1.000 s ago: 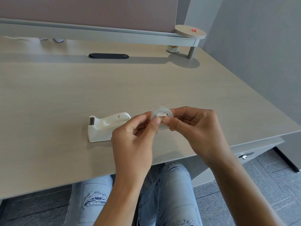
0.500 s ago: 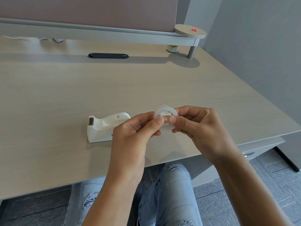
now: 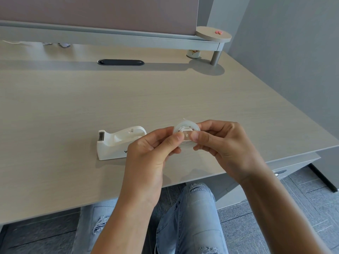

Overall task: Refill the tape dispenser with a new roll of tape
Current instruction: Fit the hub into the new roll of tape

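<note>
A small clear tape roll with a white core is held above the desk, pinched between both hands. My left hand presses its thumb on the core from the left. My right hand grips the roll's right side, thumb on the core. A short loose end of tape sticks up from the roll's top. The white tape dispenser sits on the desk to the left, its roll cradle empty, its right end hidden behind my left hand.
The pale wooden desk has a black cable slot at the back. A round shelf on a post stands at the back right, a small jar under it. My knees in jeans show below the front edge.
Both hands with the roll have drifted slightly right and up, away from the dispenser. The grip on the roll stays the same.
</note>
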